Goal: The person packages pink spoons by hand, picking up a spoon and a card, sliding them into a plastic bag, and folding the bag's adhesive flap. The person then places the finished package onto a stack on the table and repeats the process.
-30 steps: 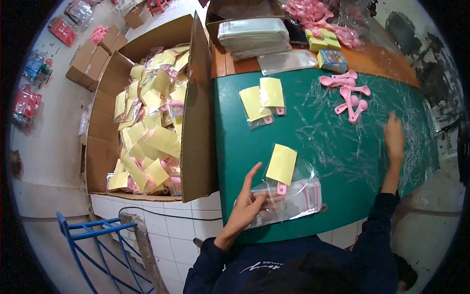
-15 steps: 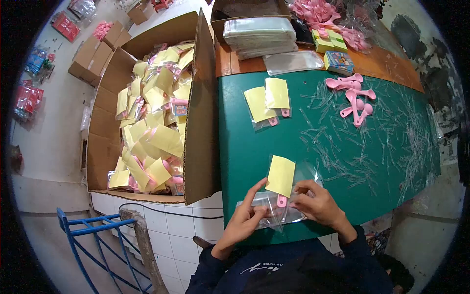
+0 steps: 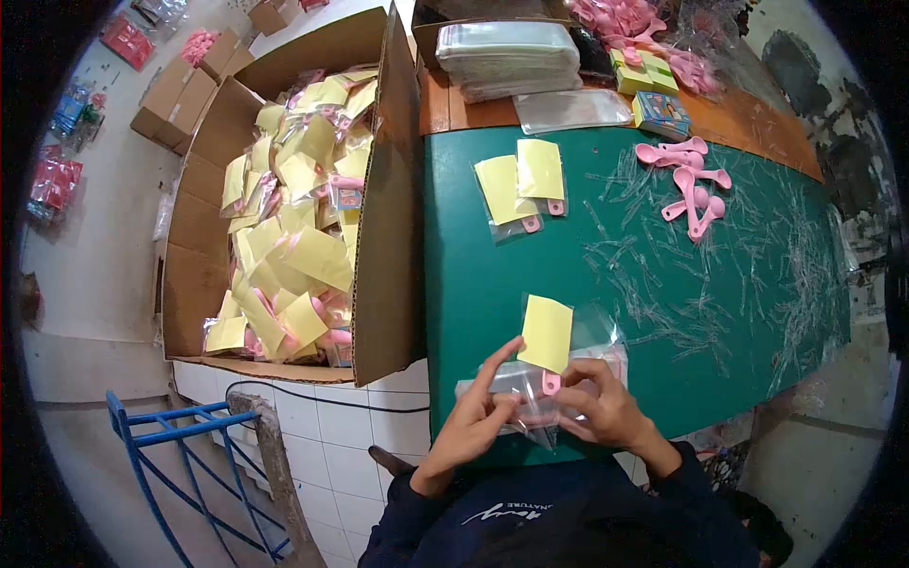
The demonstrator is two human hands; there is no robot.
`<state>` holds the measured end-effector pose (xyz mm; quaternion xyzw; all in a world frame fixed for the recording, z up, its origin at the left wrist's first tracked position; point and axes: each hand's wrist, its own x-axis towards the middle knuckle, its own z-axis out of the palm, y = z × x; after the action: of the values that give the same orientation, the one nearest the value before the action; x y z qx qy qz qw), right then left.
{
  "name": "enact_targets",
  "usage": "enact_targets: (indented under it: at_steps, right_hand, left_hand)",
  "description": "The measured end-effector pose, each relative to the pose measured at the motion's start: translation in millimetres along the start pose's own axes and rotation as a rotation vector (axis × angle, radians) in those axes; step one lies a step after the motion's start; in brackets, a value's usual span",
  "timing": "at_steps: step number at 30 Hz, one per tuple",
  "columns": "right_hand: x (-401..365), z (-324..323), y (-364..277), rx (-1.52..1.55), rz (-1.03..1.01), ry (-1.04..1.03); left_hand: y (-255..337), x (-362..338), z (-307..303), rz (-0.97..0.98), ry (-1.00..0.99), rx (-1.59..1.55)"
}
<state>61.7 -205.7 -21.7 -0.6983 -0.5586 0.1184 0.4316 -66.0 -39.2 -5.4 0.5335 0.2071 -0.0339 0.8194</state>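
Observation:
In front of me a clear plastic bag (image 3: 516,383) holds a yellow card (image 3: 547,333) and a pink spoon, whose handle end (image 3: 551,382) shows below the card. My left hand (image 3: 473,417) stretches its index finger to the card's left edge, while its thumb and other fingers close on the bag's plastic. With bent fingers, my right hand (image 3: 606,409) pinches the bag's lower right side beside the handle. More clear plastic (image 3: 597,331) lies beneath. Farther up the green table (image 3: 492,275) are two filled packets, one with its yellow card (image 3: 540,170) uppermost.
A large cardboard box (image 3: 390,208) full of similar packets stands left of the table. Pink spoons (image 3: 696,199) and scattered clear plastic strips (image 3: 653,293) lie to the right. At the back are stacked clear bags (image 3: 507,57) and a small picture box (image 3: 661,114). A blue metal frame (image 3: 180,435) stands lower left.
My right hand has shifted slightly down and left, its fingers closer to the spoon handle. My left hand stays almost in place. The camera view has tilted slightly.

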Motion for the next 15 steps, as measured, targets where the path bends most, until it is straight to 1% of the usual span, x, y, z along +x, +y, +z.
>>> enact_targets:
  at_steps: [1, 4, 8, 10, 13, 15]
  right_hand:
    - [-0.1, -1.8, 1.0, 0.0, 0.011, 0.0]
    - [-0.8, -10.0, 6.2, 0.006, 0.051, 0.006]
    - [-3.2, -8.5, 10.3, 0.102, 0.09, 0.024]
    - [-1.9, -13.8, 9.4, 0.083, 0.094, 0.045]
    - [-1.8, -15.0, 10.0, 0.116, 0.119, 0.063]
    - [-3.0, -15.2, 10.5, 0.145, 0.144, 0.054]
  left_hand:
    - [0.5, -0.1, 1.6, 0.001, -0.022, 0.019]
    - [-3.1, -1.9, -5.2, -0.04, -0.03, -0.08]
    - [-2.2, -0.7, -1.2, -0.043, -0.011, -0.107]
    - [-5.7, -0.7, -5.8, -0.039, 0.017, -0.151]
    - [-18.4, 4.0, -3.4, 0.272, 0.085, 0.494]
    - [-17.1, 3.8, -2.4, 0.291, 0.029, 0.549]
